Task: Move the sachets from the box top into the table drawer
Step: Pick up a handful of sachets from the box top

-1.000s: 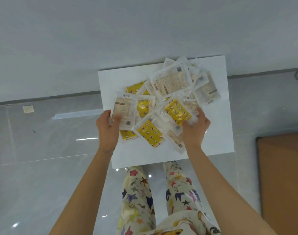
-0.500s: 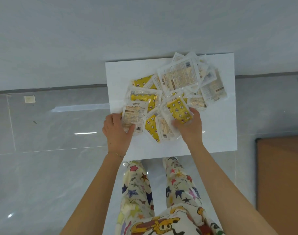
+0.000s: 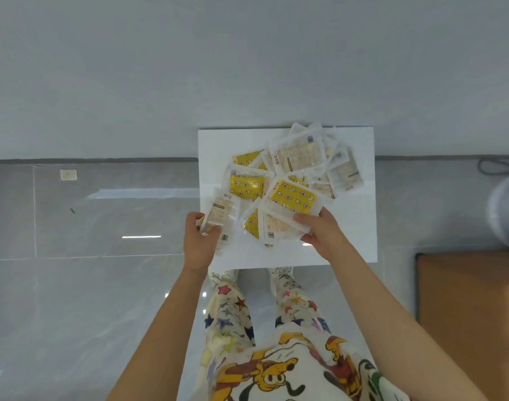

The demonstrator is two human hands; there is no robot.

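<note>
Several clear sachets (image 3: 299, 153), some with yellow star-printed contents, lie heaped on the white box top (image 3: 354, 227). My left hand (image 3: 199, 241) grips a pale sachet (image 3: 221, 215) at the box top's near left edge. My right hand (image 3: 322, 231) holds a small stack of sachets, a yellow one (image 3: 293, 199) on top and a pale one (image 3: 279, 228) beneath, with the thumb on the upper face. The drawer is not in view.
A brown wooden table surface (image 3: 467, 314) shows at the right edge. A grey rounded object (image 3: 507, 209) and a cable (image 3: 496, 166) lie at the far right. Glossy grey floor tiles (image 3: 88, 285) spread to the left, a pale wall (image 3: 247, 68) stands behind the box.
Both hands have drawn sachets toward me from the heap. My right hand has lifted its stack with the yellow sachet on top; my left hand has closed round the pale one.
</note>
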